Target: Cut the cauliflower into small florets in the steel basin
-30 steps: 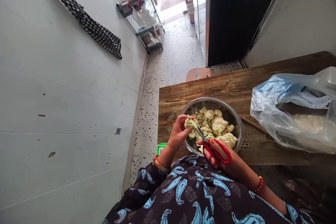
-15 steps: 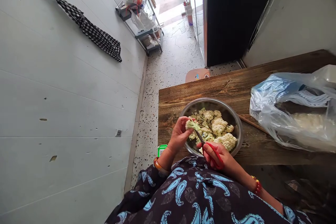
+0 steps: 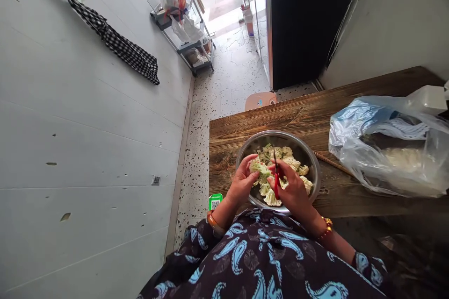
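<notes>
head camera view: a dark wooden table (image 3: 228, 138) beside a white wall (image 3: 115, 149) bears a round metal bowl (image 3: 298, 144) of cauliflower pieces (image 3: 272, 198), with a clear plastic bag (image 3: 365, 163) to its right. over the bowl's left side, the left hand (image 3: 241, 184) pinches a pale green-stemmed floret (image 3: 258, 168) between thumb and fingers. close beside it, the right hand (image 3: 293, 191) is closed around red-handled scissors (image 3: 276, 185), blades pointing away from the body.

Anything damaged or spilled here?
Yes, damage: the white wall at picture left has scattered chips, brownish patches breaking its otherwise pale surface. No spill seen; the loose cauliflower sits inside the metal bowl.
</notes>
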Demonstrator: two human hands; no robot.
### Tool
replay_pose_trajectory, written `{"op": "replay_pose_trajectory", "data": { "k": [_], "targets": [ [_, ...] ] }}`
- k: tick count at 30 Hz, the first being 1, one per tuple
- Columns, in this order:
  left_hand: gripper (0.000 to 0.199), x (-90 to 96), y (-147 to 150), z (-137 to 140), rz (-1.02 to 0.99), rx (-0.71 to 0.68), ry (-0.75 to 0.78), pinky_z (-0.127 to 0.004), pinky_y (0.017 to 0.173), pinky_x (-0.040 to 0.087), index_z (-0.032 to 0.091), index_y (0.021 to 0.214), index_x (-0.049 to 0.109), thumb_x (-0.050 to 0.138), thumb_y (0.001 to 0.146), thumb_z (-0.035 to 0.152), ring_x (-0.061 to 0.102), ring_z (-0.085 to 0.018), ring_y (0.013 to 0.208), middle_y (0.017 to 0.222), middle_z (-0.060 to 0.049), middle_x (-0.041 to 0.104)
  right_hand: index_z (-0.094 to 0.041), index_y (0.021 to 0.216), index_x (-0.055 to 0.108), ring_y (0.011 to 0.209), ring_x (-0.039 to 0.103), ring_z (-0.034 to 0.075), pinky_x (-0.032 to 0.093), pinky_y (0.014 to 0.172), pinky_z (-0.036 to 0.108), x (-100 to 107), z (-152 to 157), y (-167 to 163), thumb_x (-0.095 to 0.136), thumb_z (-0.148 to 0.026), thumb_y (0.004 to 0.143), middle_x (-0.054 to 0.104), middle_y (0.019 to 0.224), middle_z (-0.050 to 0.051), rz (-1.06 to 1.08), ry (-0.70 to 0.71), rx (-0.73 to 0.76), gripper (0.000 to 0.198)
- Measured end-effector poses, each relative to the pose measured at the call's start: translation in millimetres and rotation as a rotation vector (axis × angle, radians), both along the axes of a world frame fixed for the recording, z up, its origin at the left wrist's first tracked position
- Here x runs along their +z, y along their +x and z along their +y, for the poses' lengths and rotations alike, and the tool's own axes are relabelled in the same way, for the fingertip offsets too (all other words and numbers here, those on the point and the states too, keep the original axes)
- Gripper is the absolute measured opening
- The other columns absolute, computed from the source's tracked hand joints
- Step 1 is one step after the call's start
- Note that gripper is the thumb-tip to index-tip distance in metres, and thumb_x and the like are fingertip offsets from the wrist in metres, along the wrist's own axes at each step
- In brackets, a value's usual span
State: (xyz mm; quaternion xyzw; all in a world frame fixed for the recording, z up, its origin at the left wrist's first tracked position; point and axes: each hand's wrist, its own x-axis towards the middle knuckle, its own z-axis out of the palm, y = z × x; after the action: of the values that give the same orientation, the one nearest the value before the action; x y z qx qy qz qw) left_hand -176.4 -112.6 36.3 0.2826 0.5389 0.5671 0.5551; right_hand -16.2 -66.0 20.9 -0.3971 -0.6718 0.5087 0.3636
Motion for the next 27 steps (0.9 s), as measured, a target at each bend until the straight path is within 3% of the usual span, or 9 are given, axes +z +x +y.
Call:
{"op": "replay_pose_trajectory", "data": {
  "k": [5,11,14,18,21,24,27],
  "targets": [
    [0.039,4.4,2,-2,0.071,-0.074,0.001,-0.03,0.088,0.044,0.023,0.113,0.06,0.074,0.077,0.027,0.059,-0.018,0.091,0.099,-0.003,0.065,-0.025,0.125,0.054,0.082,0.067,0.022,0.055,0.08,0.038,-6,7,-8,0.055,-0.021,0.085,0.07,0.101,0.007,-0.041,0.048,-0.009,0.041],
    [0.017,2.1,1,0,0.561,-0.036,0.109,-0.036,0.097,0.041,0.022,0.086,0.071,0.072,0.071,0.014,0.056,-0.024,0.104,0.103,-0.007,0.062,-0.024,0.123,0.055,0.085,0.067,0.024,0.054,0.082,0.041,-11,5,-8,0.054,-0.02,0.085,0.07,0.099,0.008,-0.09,0.159,0.035,0.039],
    [0.013,1.6,0,1,0.631,-0.05,0.141,-0.037,0.096,0.042,0.022,0.084,0.071,0.068,0.075,0.014,0.058,-0.024,0.102,0.1,-0.008,0.064,-0.023,0.123,0.055,0.084,0.067,0.023,0.054,0.082,0.039,-10,4,-9,0.055,-0.019,0.084,0.07,0.1,0.008,-0.075,0.11,0.017,0.039],
    [0.01,0.1,-1,0,0.527,-0.015,0.079,-0.036,0.093,0.045,0.02,0.088,0.07,0.069,0.078,0.02,0.06,-0.022,0.097,0.096,-0.007,0.067,-0.022,0.121,0.055,0.075,0.067,0.019,0.055,0.078,0.036,-7,5,-10,0.059,-0.022,0.081,0.07,0.092,0.004,-0.02,-0.086,-0.033,0.04],
    [0.02,-2.8,-3,-1,0.273,0.036,-0.041,-0.036,0.085,0.052,0.018,0.093,0.066,0.069,0.081,0.033,0.063,-0.021,0.093,0.096,-0.007,0.066,-0.022,0.12,0.057,0.074,0.067,0.018,0.055,0.078,0.035,-13,6,-7,0.061,-0.025,0.08,0.069,0.089,0.002,-0.007,-0.155,-0.065,0.04],
    [0.031,-8.1,-13,0,0.06,0.167,-0.115,-0.035,0.075,0.057,0.018,0.092,0.061,0.072,0.077,0.042,0.064,-0.022,0.095,0.102,-0.006,0.064,-0.023,0.122,0.057,0.077,0.067,0.019,0.055,0.079,0.037,-28,10,1,0.063,-0.029,0.079,0.069,0.09,0.003,-0.028,-0.185,-0.123,0.044],
    [0.036,-18.4,-28,-1,-0.018,0.327,-0.172,-0.033,0.069,0.059,0.018,0.09,0.057,0.076,0.071,0.044,0.066,-0.02,0.091,0.101,-0.004,0.061,-0.023,0.123,0.057,0.077,0.067,0.02,0.055,0.078,0.039,-50,15,12,0.066,-0.035,0.078,0.069,0.092,0.004,-0.069,-0.205,-0.201,0.047]
  ]
}}
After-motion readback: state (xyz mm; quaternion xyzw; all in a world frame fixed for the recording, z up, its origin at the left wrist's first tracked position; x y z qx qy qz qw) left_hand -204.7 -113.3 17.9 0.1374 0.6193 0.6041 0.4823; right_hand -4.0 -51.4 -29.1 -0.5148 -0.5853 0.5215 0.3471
